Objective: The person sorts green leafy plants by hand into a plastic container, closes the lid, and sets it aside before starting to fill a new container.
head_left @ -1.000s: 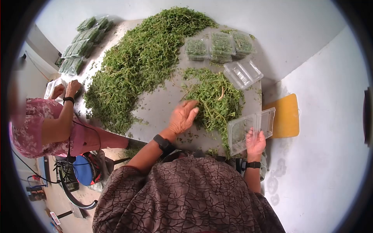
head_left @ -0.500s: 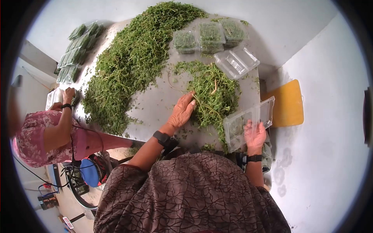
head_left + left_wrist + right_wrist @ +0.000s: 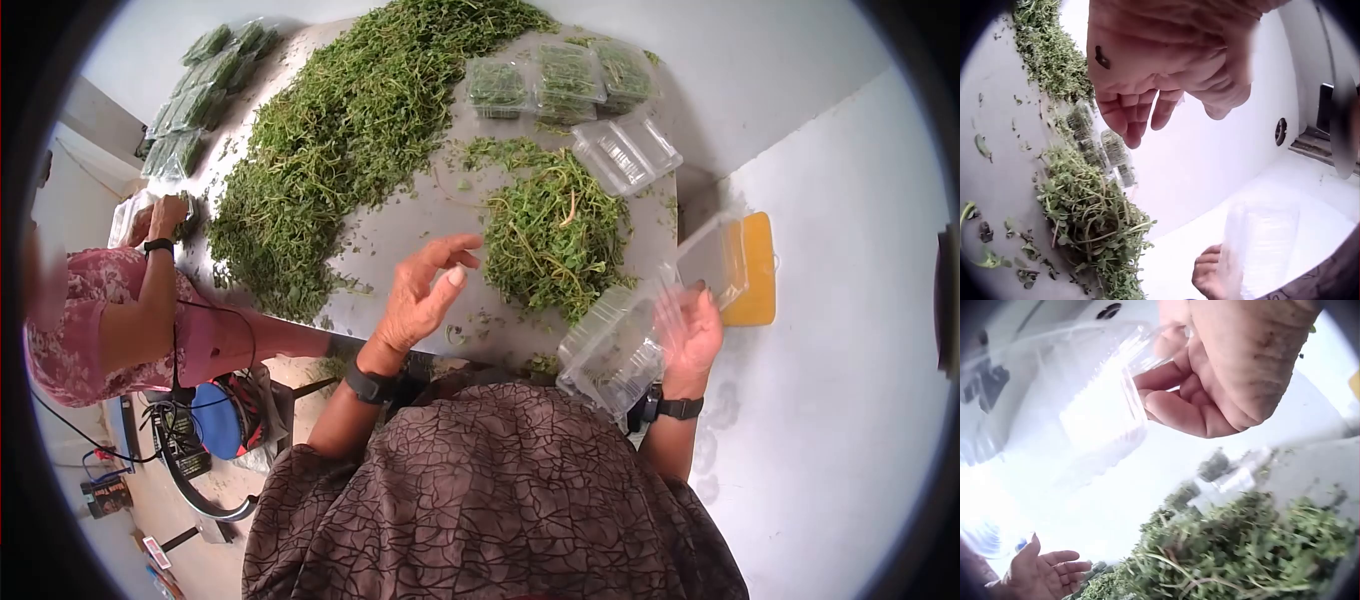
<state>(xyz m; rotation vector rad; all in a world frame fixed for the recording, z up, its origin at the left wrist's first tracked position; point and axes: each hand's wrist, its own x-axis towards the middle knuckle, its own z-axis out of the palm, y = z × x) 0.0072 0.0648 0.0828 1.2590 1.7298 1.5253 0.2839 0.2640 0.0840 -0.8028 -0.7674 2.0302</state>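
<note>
My left hand (image 3: pixel 420 295) hovers over the table, fingers spread a little and holding nothing, just left of a small heap of leafy green stems (image 3: pixel 555 235). Its palm side and loosely bent fingers (image 3: pixel 1129 119) show in the left wrist view. At the table's right edge my right hand (image 3: pixel 695 335) holds a clear plastic clamshell box (image 3: pixel 615 350) near its hinge, the lid standing open to the right. In the right wrist view the fingers (image 3: pixel 1179 412) curl at the edge of the box, which looks empty.
A larger pile of greens (image 3: pixel 340 150) spreads over the table. Filled clamshell boxes (image 3: pixel 565 85) stand at the back, with an empty one (image 3: pixel 625 155) before them. More packed boxes (image 3: pixel 200 95) line the far left, where another person (image 3: pixel 130 290) works. A yellow board (image 3: pixel 762 270) leans at right.
My left hand has drawn back from the small heap, toward the left and my body. The clamshell box has swung and tilted in my right hand, its lid now spread wider to the right.
</note>
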